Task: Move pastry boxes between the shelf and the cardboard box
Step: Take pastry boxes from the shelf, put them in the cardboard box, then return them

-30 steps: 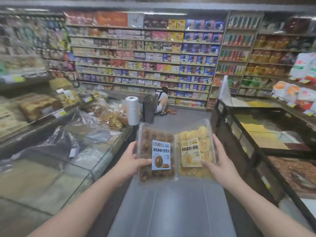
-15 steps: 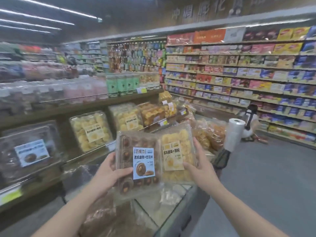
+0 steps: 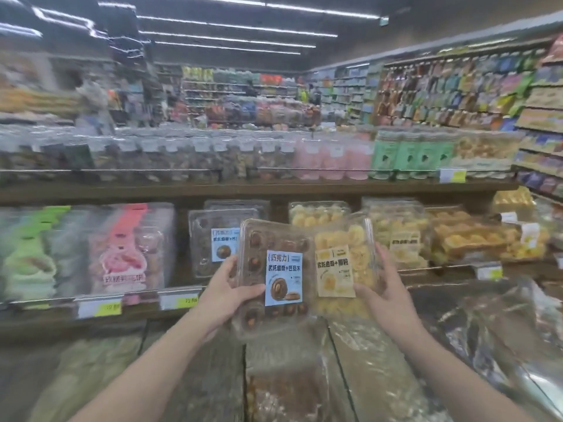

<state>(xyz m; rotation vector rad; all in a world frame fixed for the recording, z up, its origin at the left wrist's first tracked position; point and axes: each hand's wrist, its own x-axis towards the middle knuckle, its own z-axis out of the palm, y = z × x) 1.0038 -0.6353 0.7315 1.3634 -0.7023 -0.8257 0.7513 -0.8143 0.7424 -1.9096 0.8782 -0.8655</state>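
My left hand [image 3: 227, 292] grips a clear box of chocolate pastries [image 3: 274, 278] with a blue label, by its left edge. A clear box of yellow pastries [image 3: 347, 263] with a cream label is held on its right side by my right hand [image 3: 385, 292]. Both boxes stand side by side, upright, in front of the wooden shelf [image 3: 274, 190]. Behind them on the shelf sit a matching chocolate box [image 3: 213, 239] and matching yellow boxes [image 3: 396, 229]. No cardboard box is in view.
Pink and green pastry packs [image 3: 122, 254] fill the shelf's left part. Jars and green packets [image 3: 408, 153] line the upper tier. Below my arms lie bulk bins covered with plastic film [image 3: 396, 360]. Price tags [image 3: 179, 300] hang on the shelf's front rail. Aisles of goods stand behind.
My view has swung left from the aisle to face the pastry shelf. Both hands kept their boxes and now hold them close in front of the matching boxes.
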